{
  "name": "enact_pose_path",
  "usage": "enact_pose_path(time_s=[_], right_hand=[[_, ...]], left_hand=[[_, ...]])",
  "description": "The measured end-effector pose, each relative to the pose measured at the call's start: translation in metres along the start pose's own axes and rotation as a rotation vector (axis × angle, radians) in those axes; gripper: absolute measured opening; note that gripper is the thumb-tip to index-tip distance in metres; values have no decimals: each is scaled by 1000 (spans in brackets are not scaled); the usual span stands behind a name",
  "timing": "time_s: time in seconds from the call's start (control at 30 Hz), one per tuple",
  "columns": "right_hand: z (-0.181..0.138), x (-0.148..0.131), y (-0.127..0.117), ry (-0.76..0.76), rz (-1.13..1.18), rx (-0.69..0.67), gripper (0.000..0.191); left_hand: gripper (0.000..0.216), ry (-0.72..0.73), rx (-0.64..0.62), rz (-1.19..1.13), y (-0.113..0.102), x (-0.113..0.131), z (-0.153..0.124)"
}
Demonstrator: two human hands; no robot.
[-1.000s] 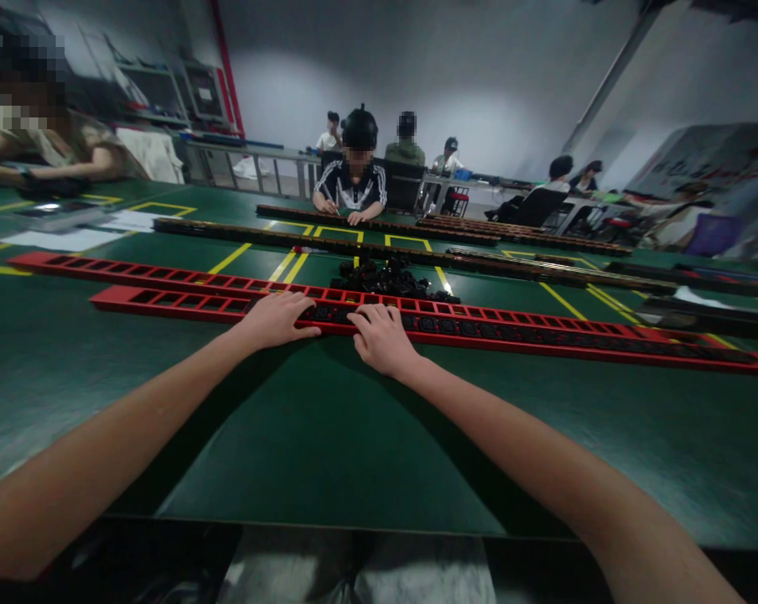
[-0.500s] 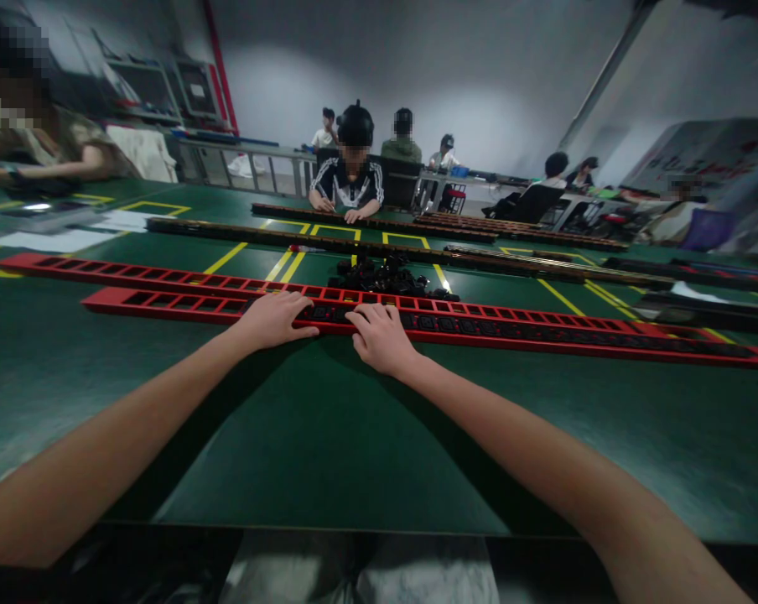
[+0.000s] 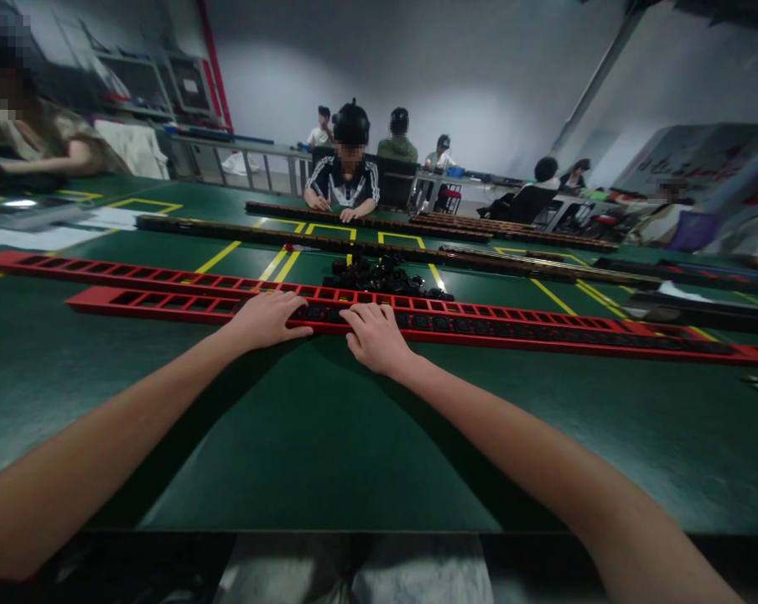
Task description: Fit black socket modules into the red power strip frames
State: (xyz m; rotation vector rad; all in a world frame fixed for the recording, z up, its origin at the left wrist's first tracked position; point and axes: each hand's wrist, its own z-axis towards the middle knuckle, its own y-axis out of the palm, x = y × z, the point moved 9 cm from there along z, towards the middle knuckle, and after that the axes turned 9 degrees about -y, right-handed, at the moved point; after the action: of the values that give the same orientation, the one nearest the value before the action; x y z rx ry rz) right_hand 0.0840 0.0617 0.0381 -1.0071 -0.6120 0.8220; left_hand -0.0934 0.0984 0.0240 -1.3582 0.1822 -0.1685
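Two long red slotted frames lie side by side across the green table. In the near red frame (image 3: 146,311), square black pieces (image 3: 442,324) fill the slots from the middle toward the right, while slots at its left end are bare. My left hand (image 3: 266,321) rests on this frame, fingers reaching right over the black pieces and thumb apart along the near edge. A short gap to the right, my right hand (image 3: 376,338) lies with spread, bent fingers touching the row. The fingertips partly hide what lies under them. Just behind is the far red frame (image 3: 184,276).
A heap of small black parts (image 3: 376,275) sits behind the frames. Farther back run long dark strips (image 3: 259,235) over yellow tape lines. White papers (image 3: 58,239) lie at left. Across the table a co-worker (image 3: 347,172) bends over a strip; another person sits at far left.
The view has shifted slightly, so the scene sits a little farther left. Both hands keep nearly the same place on the near red frame.
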Motion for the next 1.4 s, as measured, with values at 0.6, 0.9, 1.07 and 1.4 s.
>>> enact_pose_path(time_s=[0.6,0.9,1.07,1.4], right_hand=[[0,0,1,-5,-17,-13,41],[0,-1,2,-10,-19,-19,42],[0,-1,1,-6,-18,-18,42],[0,-1,2,-13,-4,-12,41]], left_hand=[[66,-9,-15,4,2,-1,1],[65,-19,-16,32,0,0,0],[67,-10,-17,22,-1,1,0],[67,-16,-13,1,1,-1,0]])
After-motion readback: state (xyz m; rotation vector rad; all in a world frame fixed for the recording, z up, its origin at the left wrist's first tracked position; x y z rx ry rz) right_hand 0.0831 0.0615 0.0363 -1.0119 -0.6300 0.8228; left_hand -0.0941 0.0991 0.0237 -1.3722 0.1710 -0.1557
